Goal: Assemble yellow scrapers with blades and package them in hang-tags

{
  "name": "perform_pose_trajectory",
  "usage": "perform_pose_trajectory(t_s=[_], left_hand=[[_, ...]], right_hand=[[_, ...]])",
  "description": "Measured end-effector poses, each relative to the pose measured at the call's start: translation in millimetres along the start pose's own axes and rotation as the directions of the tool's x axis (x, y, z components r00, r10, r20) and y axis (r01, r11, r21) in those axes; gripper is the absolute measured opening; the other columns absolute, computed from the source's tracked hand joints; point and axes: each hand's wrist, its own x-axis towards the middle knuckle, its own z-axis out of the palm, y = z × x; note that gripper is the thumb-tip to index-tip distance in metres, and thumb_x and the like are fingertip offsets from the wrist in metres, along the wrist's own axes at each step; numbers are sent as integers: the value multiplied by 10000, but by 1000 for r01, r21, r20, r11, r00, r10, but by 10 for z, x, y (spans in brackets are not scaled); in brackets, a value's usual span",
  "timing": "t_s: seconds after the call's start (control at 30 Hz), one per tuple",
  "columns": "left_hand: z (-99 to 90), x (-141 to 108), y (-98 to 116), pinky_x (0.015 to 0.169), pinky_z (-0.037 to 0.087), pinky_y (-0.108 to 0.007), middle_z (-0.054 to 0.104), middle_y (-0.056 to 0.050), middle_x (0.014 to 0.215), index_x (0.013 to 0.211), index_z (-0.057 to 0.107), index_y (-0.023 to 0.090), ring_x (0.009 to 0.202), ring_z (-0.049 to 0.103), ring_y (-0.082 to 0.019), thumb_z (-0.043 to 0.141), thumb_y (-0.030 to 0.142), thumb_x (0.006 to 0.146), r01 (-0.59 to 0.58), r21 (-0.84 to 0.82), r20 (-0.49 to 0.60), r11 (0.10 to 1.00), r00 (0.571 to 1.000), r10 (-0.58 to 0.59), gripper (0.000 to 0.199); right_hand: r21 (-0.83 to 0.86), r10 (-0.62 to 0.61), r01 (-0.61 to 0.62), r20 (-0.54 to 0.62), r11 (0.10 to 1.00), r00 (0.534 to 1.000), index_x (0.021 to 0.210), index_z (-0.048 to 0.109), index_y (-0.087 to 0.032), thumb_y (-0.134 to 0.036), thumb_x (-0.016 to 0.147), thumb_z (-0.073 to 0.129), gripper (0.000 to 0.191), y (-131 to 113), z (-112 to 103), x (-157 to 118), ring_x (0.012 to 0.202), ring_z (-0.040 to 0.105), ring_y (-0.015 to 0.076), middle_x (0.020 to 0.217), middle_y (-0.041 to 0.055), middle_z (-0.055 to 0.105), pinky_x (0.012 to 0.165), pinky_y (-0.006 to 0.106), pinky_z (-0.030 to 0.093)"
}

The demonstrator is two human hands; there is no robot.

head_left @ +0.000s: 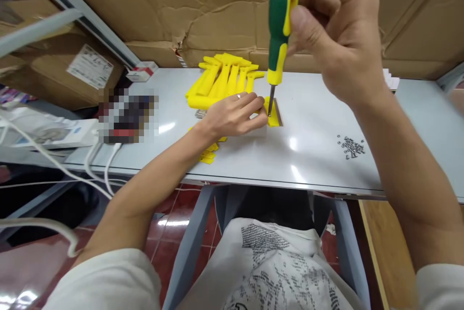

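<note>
My right hand (342, 35) is closed around the upper handle of a green and yellow screwdriver (279, 25), held nearly upright. Its metal tip meets the head of a yellow scraper (274, 119), where a thin blade edge shows on the right side. My left hand (235, 116) grips this scraper against the white table; the yellow handle sticks out to the left beyond my fingers. Behind it lies a pile of similar yellow scrapers (221, 76). Small flat yellow pieces (207, 155) lie below my left wrist, partly hidden by it. Loose small screws (352, 147) form a heap at right.
Cardboard (217, 20) walls off the back of the table (311, 165). At left are a small red and white box (142, 71), a blurred dark item (128, 116), white cables (108, 170) and a large carton (61, 54). A metal frame bar rises at far left.
</note>
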Motion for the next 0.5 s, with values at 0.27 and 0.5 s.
perform_pose_trajectory(t_s=[0.27,0.5], left_hand=[[17,-55,-11,534,354,-280,639,-34,881,923,550,226,720,563,-152,555,101,1027,46,0,13,999,999,-46,163],[35,-62,22,552,374,-290,658,-41,885,924,579,217,725,564,-160,587,110,1021,18,5,13,1000,1000,-18,145]], right_hand=[[-33,41,-44,-83,998,996,1165,705,-188,-279,986,776,213,-101,-38,-35,866,667,51,1173,-35,743,754,172,625],[55,99,-98,-20,994,995,1091,662,-224,-302,871,922,349,-78,-42,-65,1021,768,159,1180,-29,659,929,346,690]])
